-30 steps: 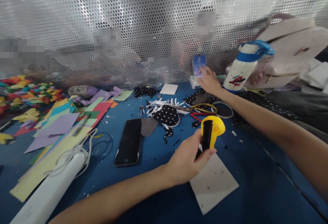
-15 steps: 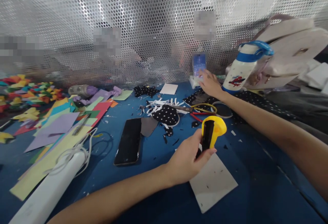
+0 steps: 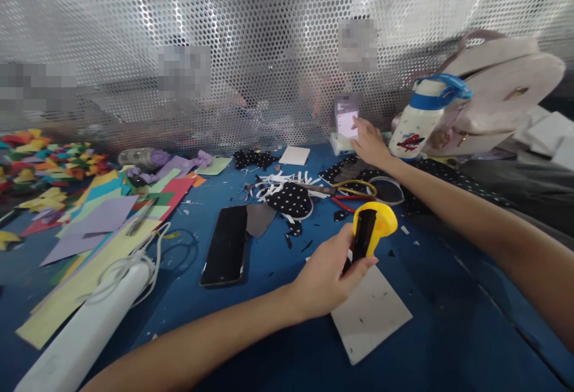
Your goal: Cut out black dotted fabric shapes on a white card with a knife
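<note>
My left hand (image 3: 329,272) is closed around a yellow-and-black object (image 3: 381,224) with a flared yellow end and a dark strip along its side; I cannot make out its exact kind. Below it lies a whitish square sheet (image 3: 370,314) with dark specks. Farther back, my right hand (image 3: 371,144) reaches to a small upright phone (image 3: 347,122) with a lit, pale screen. Its fingers are stretched out, the index finger at the screen. Scissors with yellow handles (image 3: 356,189) and a polka-dot fabric piece (image 3: 290,201) lie between the hands.
A dark phone (image 3: 225,245) lies left of centre. Coloured paper (image 3: 98,219), a white power strip (image 3: 89,332) with cable and a heap of folded paper (image 3: 49,156) fill the left. A water bottle (image 3: 415,123) and a pale backpack (image 3: 502,87) stand right, before a perforated metal wall (image 3: 260,51).
The upright phone's screen has gone from blue to pale, and my right index finger has moved slightly against it. My left hand keeps its hold on the yellow-and-black object.
</note>
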Motion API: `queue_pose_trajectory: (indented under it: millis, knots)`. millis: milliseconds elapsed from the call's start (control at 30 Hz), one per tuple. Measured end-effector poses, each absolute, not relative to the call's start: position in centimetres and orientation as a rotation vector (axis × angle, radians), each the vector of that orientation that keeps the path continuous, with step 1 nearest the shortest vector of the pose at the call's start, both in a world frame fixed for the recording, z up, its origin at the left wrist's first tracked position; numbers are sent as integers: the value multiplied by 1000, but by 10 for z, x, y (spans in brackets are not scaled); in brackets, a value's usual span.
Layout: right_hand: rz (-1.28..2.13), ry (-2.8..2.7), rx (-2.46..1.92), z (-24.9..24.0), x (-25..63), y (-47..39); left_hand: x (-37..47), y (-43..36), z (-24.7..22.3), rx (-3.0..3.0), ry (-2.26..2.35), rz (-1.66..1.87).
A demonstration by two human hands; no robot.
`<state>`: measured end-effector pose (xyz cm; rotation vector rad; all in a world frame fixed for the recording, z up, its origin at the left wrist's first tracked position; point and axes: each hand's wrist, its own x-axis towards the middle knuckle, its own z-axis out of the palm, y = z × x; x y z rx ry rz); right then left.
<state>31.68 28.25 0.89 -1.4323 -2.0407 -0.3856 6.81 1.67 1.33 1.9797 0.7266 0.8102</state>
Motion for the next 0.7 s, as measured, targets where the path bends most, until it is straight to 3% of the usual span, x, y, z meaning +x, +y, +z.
queue_pose_trajectory:
  millis: [700]
  knots:
    - [-392, -1909, -1401, -3, 318, 303, 67, 20, 11, 1965, 731, 798]
